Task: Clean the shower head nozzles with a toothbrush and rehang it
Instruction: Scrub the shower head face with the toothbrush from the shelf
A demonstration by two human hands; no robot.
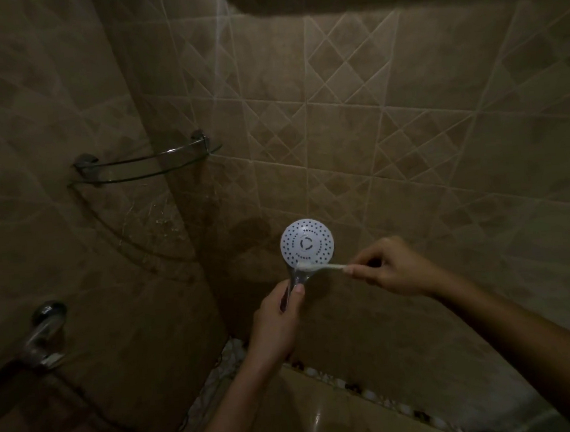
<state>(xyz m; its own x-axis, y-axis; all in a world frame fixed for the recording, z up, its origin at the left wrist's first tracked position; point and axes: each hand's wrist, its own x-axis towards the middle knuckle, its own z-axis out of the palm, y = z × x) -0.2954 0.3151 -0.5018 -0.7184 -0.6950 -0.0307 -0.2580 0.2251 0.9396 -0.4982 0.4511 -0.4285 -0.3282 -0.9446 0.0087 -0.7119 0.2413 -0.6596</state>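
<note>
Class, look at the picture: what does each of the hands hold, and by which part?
The left hand grips the shower head by its chrome handle, below the face. The right hand pinches the toothbrush by the end of its handle.

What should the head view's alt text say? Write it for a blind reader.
The left hand grips a white shower head by its handle while the right hand holds a toothbrush to its lower rim, against a dim tiled wall.

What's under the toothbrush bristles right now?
The lower rim of the shower head, where its white face joins the chrome neck. Whatever nozzles lie beneath the toothbrush bristles are covered; the left hand hides the handle lower down.
</note>
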